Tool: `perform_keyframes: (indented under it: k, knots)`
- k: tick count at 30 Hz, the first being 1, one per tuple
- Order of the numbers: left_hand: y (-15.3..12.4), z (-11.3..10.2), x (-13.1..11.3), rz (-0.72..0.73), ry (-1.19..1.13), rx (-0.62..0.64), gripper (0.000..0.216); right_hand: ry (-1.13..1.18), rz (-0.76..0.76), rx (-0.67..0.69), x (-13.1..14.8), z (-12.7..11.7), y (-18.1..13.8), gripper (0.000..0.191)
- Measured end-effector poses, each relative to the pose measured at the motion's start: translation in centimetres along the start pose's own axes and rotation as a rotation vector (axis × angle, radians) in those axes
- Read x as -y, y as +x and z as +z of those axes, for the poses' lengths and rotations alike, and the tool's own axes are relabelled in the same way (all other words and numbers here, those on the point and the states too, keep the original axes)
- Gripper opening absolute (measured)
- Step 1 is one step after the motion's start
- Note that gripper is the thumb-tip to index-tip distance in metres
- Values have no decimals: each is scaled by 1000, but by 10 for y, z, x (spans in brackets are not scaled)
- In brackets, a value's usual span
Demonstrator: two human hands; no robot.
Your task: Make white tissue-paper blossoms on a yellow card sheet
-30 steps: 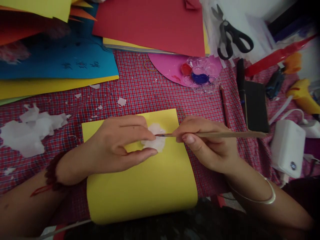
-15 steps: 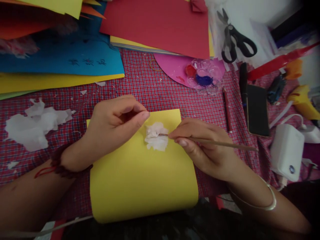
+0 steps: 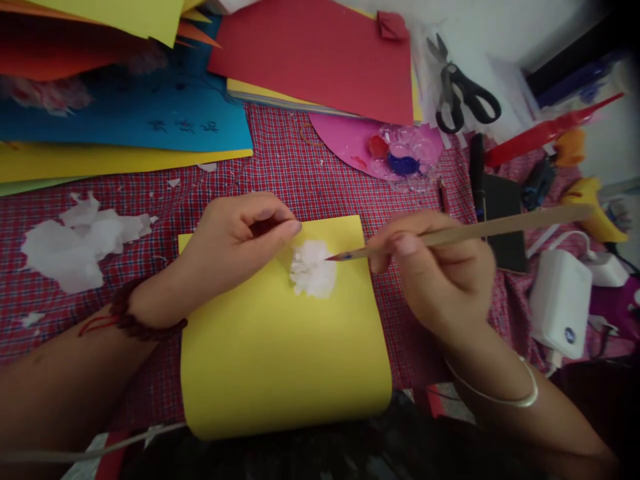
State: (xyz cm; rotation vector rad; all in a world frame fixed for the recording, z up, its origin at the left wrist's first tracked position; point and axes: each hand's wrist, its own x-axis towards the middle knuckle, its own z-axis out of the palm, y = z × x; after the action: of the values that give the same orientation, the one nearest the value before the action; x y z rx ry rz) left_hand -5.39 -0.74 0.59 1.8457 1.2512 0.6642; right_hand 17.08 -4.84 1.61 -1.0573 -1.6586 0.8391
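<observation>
A yellow sheet of paper point(image 3: 285, 360) lies before me, its near edge curling down over the table's edge. On its upper part rests a crumpled piece of white tissue paper point(image 3: 314, 270). My right hand point(image 3: 440, 273) grips a thin wooden paintbrush point(image 3: 475, 231), its dark pointed tip at the right side of the tissue; whether they touch I cannot tell. My left hand point(image 3: 245, 250) is closed, thumb and forefinger pinched together above the sheet, left of the tissue. What it pinches, if anything, is hidden.
Torn white tissue point(image 3: 85, 243) lies at left on the checked cloth point(image 3: 285, 160). Behind are blue card point(image 3: 200, 100), red paper point(image 3: 320, 60) and a clear paint palette point(image 3: 405, 160). Scissors point(image 3: 463, 93), a black phone point(image 3: 505, 250) and a white power bank point(image 3: 561, 300) are at right.
My right hand has lifted and tilted the paintbrush, drawing its tip back rightward from the tissue's middle. The tissue looks flatter. My left hand stays pinched; the view has shifted slightly.
</observation>
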Motion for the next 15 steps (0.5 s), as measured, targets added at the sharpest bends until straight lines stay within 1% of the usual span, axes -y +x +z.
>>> perform_keyframes:
  k: [1, 2, 3, 6, 8, 12, 15]
  knots:
    - [0, 0, 0, -5, -6, 2, 20, 53, 8, -74, -2, -1, -1, 21]
    - [0, -1, 0, -6, -11, 11, 21, 98, 16, -119, -3, -2, -1, 21]
    - [0, -1, 0, -6, -12, 16, 22, 122, 26, -131, -5, -2, -2, 20]
    - [0, -1, 2, -5, 3, 27, 26, 86, 71, -55, -10, -2, -2, 19]
    - [0, -1, 2, 2, 12, 27, 27, 56, 72, -26, -11, -2, -3, 19]
    - [0, -2, 1, 58, -34, 66, 20, 59, 70, -37, -12, -2, -5, 19]
    - [0, -2, -1, 104, -80, 113, 12, 34, 31, 4, -9, -3, -5, 19]
